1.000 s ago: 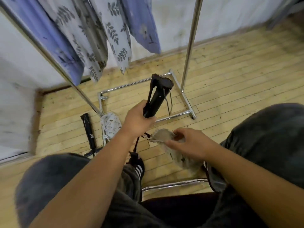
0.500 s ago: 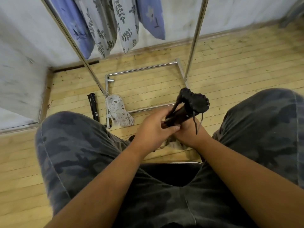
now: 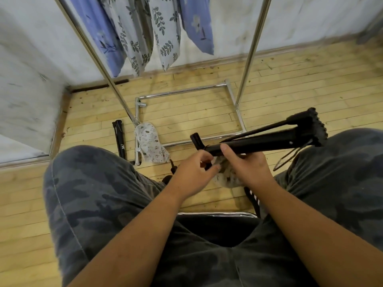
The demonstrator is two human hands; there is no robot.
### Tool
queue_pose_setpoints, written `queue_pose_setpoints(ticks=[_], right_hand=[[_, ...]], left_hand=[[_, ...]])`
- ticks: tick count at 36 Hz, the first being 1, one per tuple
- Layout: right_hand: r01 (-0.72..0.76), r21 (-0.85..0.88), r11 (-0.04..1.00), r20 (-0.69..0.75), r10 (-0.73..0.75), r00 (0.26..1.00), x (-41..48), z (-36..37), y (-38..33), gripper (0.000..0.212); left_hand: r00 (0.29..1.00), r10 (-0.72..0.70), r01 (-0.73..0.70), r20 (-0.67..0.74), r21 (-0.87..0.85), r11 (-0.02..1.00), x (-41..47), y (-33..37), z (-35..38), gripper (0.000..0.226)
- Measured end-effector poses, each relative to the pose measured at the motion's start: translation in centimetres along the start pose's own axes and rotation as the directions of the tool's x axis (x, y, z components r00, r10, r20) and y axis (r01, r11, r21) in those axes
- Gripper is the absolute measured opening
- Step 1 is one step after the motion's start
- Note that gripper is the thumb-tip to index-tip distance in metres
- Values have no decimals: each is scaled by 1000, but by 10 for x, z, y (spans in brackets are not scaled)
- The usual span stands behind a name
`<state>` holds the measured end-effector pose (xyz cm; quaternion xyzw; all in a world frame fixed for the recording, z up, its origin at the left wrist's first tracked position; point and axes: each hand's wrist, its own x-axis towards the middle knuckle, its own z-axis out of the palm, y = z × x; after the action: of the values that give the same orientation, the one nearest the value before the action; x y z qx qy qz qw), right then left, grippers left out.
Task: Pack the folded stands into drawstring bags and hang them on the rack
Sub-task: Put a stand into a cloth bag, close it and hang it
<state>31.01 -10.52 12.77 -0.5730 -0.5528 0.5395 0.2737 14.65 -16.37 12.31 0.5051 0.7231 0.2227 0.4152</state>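
**Stand across your lap, bag not yet filled**

Your right grip (image 3: 246,166) is curled round the shaft of the folded stand (image 3: 269,141), thumb over the top, holding it level above your knees. Its broad end points to your right and its narrow end to your left. Bunched under that same grip hangs the drawstring bag (image 3: 228,178), speckled beige and crumpled. The stand lies outside it, over its mouth, and what the bag holds, if anything, cannot be seen.

Your left grip (image 3: 194,170) has its fingers curled and pinching where the stand's narrow end meets the mouth of the bag. Whether it has cloth or stand between the fingertips cannot be told.

On the floor ahead, a white printed bag (image 3: 151,143) lies against the base rail of the rack (image 3: 249,59), and its contents are hidden. Just left of it a second folded stand (image 3: 119,141) lies bare on the boards. Four hanging bags (image 3: 165,34), two blue and two leaf-printed, dangle from the rack above, closed to view.
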Motion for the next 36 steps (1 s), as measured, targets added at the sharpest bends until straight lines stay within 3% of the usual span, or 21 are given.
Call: queue_pose_setpoints(ticks=[4, 8, 12, 15, 18, 23, 27, 36], right_hand=[[-4, 61, 998, -14, 4, 1000, 1, 0, 0, 27], [-17, 116, 993, -16, 19, 1000, 2, -1, -2, 30], [-51, 176, 983, 20, 48, 999, 3, 1, -3, 44], [-83, 203, 976, 13, 82, 997, 3, 2, -2, 42], [-113, 195, 974, -3, 116, 993, 3, 1, -1, 48], [-126, 333, 935, -30, 144, 989, 3, 0, -9, 57], [-142, 400, 906, -3, 156, 988, 4, -3, -13, 53], [-182, 440, 880, 67, 170, 983, 2, -3, -19, 47]], left_hand=[[999, 18, -21, 30, 101, 995, 2, -9, 11, 38], [996, 59, -51, -64, 120, 991, 5, -14, 11, 14], [995, 16, -21, -100, -51, 998, 7, -14, 8, 8], [994, -55, 39, -99, -165, 986, 8, -14, 6, 3], [986, -120, 90, -113, -241, 966, 9, -14, 3, 7], [978, -144, 91, -150, -316, 944, 9, -13, -1, 8], [972, -61, 9, -228, -225, 974, 10, -15, -1, 30], [990, -31, 10, -141, -144, 990, 11, -17, -1, 39]])
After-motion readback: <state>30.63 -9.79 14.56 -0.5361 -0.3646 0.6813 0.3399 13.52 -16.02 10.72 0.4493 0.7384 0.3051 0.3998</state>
